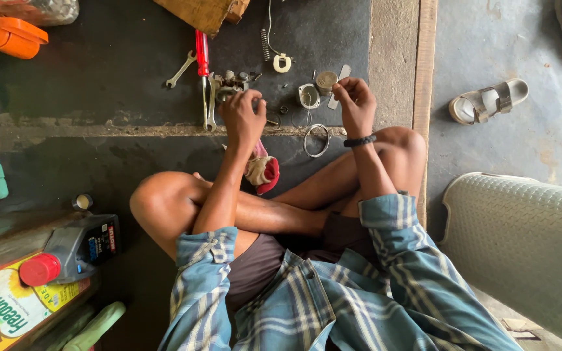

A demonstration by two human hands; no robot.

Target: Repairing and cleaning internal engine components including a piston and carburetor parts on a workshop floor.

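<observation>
I saw a dull grey cast-metal carburetor body (230, 86), lumpy and knobbed, lying on the dark matte floor mat (99, 71) beside a red-handled screwdriver (201, 55). My left hand (242, 118) lay curled over it, grip closed on the metal. My right hand (354, 104) pinched narrowly; I could not tell what it held.

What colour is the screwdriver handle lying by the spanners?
Red; the screwdriver shows clearly in the head view.
</observation>
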